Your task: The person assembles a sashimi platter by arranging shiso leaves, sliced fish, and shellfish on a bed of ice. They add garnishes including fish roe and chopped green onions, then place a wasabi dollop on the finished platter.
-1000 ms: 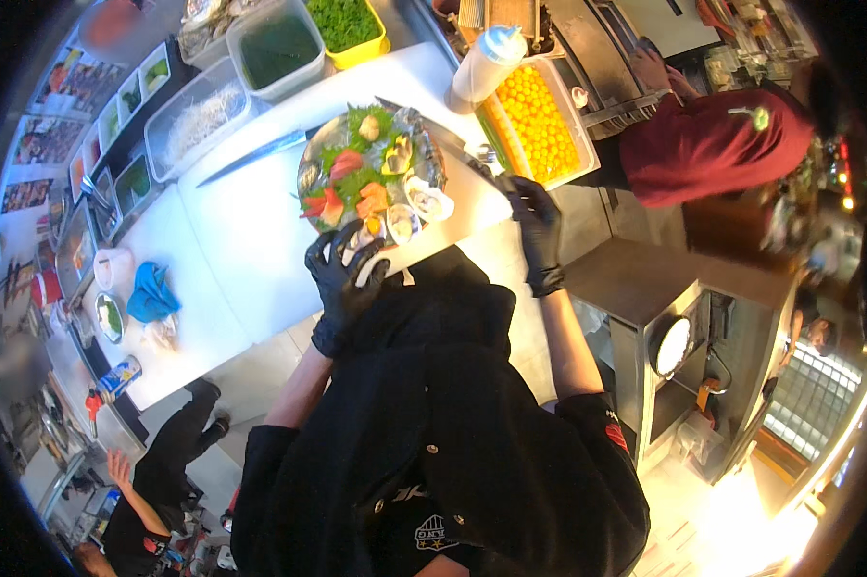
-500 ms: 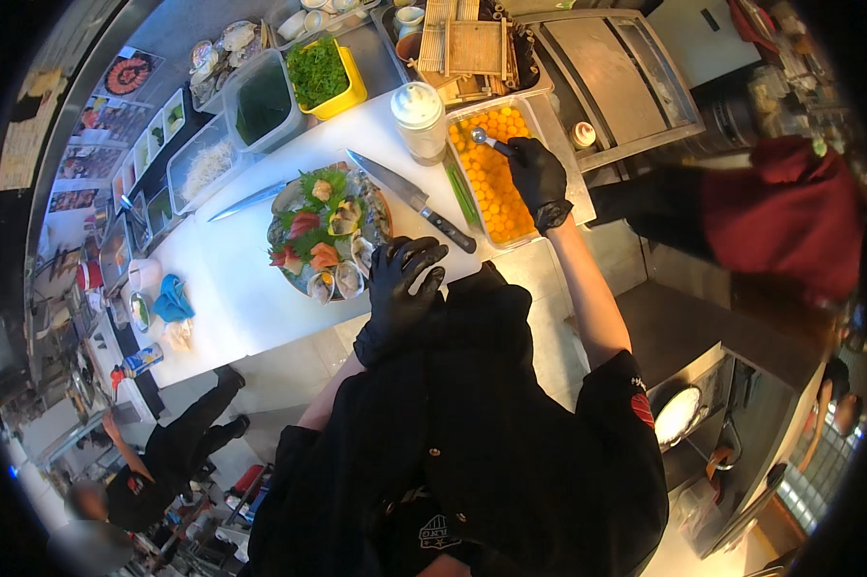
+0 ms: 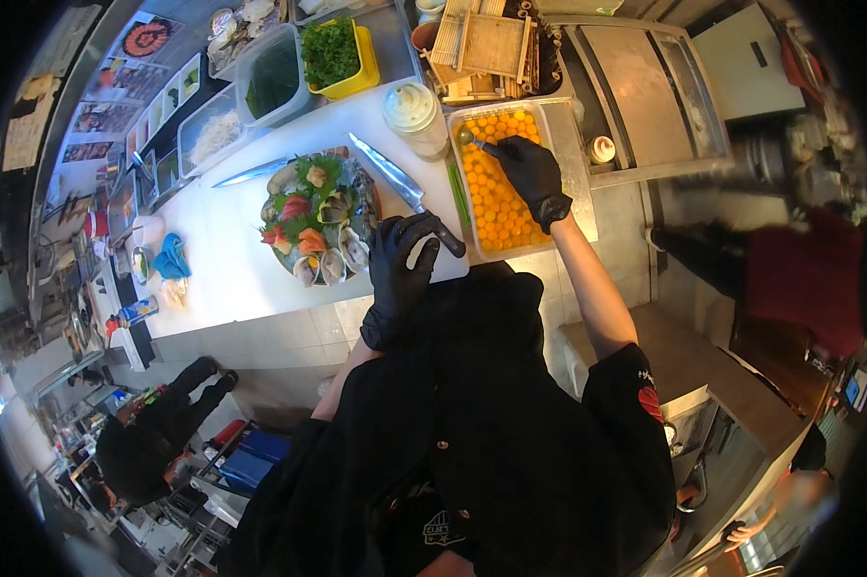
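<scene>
My right hand (image 3: 532, 176), in a black glove, is closed on the handle of a small round-bowled spoon (image 3: 466, 137). Its bowl is at the far left part of a clear rectangular tub (image 3: 459, 169) filled with orange egg yolks (image 3: 492, 192). Beside the near right edge of a sashimi platter (image 3: 363, 185), my gloved left hand (image 3: 403, 272) has its fingers apart and holds nothing. The handle of a kitchen knife (image 3: 388, 169) runs close to those fingers. On the platter are pink and red fish slices, green leaves and opened oysters (image 3: 332, 266).
A second blade (image 3: 251, 173) lies on the white board (image 3: 226, 255), left of the platter. Behind stand a frothy-topped jar (image 3: 416, 120), a yellow tub of greens (image 3: 366, 62) and bamboo mats (image 3: 492, 43). A blue cloth (image 3: 171, 258) lies far left. Other people are around.
The spoon's bowl has shifted slightly left and down among the yolks. My left hand now sits nearer the knife handle. The person in red on the right has moved lower in view.
</scene>
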Motion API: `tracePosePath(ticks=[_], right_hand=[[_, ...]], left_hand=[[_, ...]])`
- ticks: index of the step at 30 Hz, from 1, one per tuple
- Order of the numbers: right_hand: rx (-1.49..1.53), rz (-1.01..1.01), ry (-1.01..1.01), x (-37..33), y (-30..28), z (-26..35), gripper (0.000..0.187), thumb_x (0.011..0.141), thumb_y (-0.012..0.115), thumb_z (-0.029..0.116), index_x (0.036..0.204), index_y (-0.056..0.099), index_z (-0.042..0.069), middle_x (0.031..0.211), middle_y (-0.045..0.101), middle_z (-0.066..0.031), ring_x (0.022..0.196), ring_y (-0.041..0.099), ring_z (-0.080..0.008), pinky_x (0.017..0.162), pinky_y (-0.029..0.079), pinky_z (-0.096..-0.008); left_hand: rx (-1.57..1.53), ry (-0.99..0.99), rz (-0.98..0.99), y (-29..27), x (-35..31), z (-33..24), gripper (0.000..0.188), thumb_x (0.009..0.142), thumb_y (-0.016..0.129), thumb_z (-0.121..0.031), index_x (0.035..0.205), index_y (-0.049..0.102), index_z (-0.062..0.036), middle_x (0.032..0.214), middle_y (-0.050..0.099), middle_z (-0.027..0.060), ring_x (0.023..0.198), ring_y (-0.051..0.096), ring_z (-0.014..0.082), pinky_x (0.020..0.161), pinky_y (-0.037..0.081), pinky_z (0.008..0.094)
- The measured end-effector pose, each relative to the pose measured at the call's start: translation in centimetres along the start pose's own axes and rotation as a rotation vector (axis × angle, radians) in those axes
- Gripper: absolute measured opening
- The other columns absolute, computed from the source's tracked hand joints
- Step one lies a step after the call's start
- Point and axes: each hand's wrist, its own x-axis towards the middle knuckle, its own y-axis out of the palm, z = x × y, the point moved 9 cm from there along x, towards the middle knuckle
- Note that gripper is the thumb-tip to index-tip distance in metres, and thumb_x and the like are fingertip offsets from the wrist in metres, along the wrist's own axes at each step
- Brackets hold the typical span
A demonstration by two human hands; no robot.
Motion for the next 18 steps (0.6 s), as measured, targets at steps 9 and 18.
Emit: tracePosePath(ticks=[9, 18], right_hand=[[0.274, 0.057, 0.045, -0.4, -0.1, -0.9, 0.032, 0.092, 0.079, 0.032, 0.107, 0.077, 0.004, 0.091, 0.076, -0.0072, 0.082, 0.068, -0.0141, 0.077, 0.053, -0.0295], [0.444, 0.175, 0.148, -0.9, 0.2, -1.0, 0.036, 0.091, 0.080, 0.032, 0.106, 0.077, 0.000, 0.094, 0.077, -0.0087, 0.087, 0.069, -0.0146, 0.082, 0.053, -0.0297]], left_hand=[[-0.096, -0.228, -0.064, 2.3, 2.5, 2.3, 0.029, 0.088, 0.074, -0.009, 0.117, 0.075, -0.0105, 0.093, 0.073, 0.0063, 0.088, 0.065, 0.0243, 0.079, 0.052, 0.0369], [-0.478, -0.650, -0.140, 9.4, 5.2, 8.0, 0.035, 0.091, 0.079, -0.022, 0.118, 0.075, -0.0011, 0.074, 0.072, 0.0079, 0.067, 0.064, 0.0112, 0.063, 0.050, 0.0293]])
